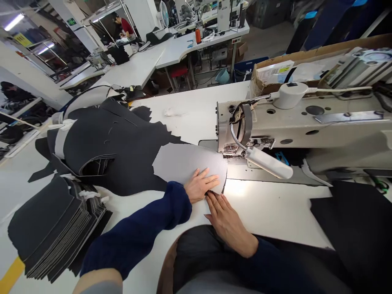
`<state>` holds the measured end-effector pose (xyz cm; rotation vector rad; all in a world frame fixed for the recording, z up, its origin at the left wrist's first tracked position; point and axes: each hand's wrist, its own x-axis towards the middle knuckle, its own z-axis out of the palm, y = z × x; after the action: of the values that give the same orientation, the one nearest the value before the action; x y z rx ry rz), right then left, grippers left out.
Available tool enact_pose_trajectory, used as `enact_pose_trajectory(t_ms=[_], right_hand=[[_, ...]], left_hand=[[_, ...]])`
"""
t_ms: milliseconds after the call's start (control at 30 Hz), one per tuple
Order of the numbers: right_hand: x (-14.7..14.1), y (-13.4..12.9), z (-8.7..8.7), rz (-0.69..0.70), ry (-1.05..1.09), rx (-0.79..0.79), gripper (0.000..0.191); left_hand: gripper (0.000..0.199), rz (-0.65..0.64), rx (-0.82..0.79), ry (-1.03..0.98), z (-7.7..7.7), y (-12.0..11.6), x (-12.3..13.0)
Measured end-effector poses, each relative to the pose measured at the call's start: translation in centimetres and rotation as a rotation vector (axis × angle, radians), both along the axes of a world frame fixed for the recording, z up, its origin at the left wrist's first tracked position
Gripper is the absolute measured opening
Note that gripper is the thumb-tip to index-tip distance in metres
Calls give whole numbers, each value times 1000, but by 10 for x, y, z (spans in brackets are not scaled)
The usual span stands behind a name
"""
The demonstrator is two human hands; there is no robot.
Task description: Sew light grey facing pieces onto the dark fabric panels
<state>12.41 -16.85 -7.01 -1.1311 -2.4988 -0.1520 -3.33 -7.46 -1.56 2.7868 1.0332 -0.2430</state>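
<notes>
Pressing my left hand (200, 185) and right hand (228, 218) flat on a grey panel (183, 163), fingers open, nothing clamped, I pin it to the black sheet (113, 151) so its curved edge lies smooth by the sewing machine's head (235, 130), a stack of cut black pieces (55, 228) alongside.

sewing machine (306, 122) cut off at right, grey panel (183, 161) partly hidden under the left hand (200, 185)
</notes>
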Motion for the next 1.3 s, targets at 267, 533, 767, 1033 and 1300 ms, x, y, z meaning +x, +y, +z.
enact_pose_trajectory(t_ms=[267,533,767,1033,1300], right_hand=[[12,26,4,-24,-36,16,43],[-24,39,1,-30,-29,-27,45],[-37,43,-3,-83,-6,-10,54],[-33,63,3,-80,-62,-15,42],[-31,81,-4,-93,-82,-43,42]], left_hand=[[55,91,67,54,-3,15,22],[63,2,-56,146,6,43,19],[61,-122,-156,168,20,53,9],[55,-11,-62,179,16,59,23],[56,74,-44,206,10,72,32]])
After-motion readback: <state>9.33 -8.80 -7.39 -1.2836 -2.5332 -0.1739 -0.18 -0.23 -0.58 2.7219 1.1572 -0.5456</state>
